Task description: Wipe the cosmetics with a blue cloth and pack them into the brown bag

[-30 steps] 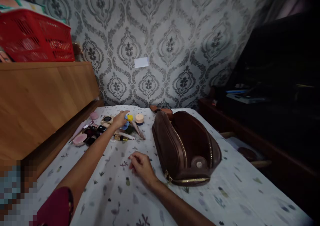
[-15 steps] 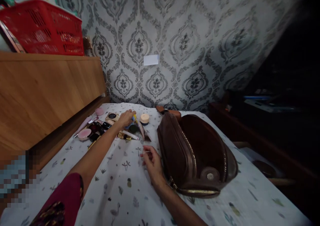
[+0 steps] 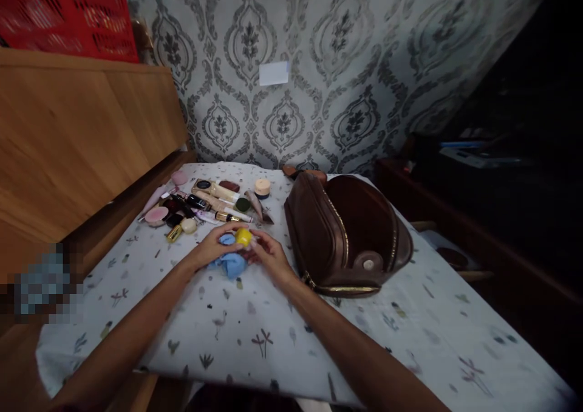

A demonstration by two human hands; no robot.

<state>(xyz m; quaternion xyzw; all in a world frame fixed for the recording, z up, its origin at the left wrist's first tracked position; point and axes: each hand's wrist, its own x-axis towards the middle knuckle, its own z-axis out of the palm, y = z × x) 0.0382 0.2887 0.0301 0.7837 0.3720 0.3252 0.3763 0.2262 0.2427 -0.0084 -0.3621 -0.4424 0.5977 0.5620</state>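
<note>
Hands [image 3: 213, 247] [image 3: 273, 261] at yellow object [image 3: 243, 237], any writing too small.

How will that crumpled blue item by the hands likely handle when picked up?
Probably floppy: the blue item shows loose, fabric-like folds. It may feel light for its size, since it looks thin and bunched. The rounded yellow piece beside it could roll if loose, though whether the two are joined is unclear.

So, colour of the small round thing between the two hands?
Yellow. The small round thing shows best in the head view.
</note>
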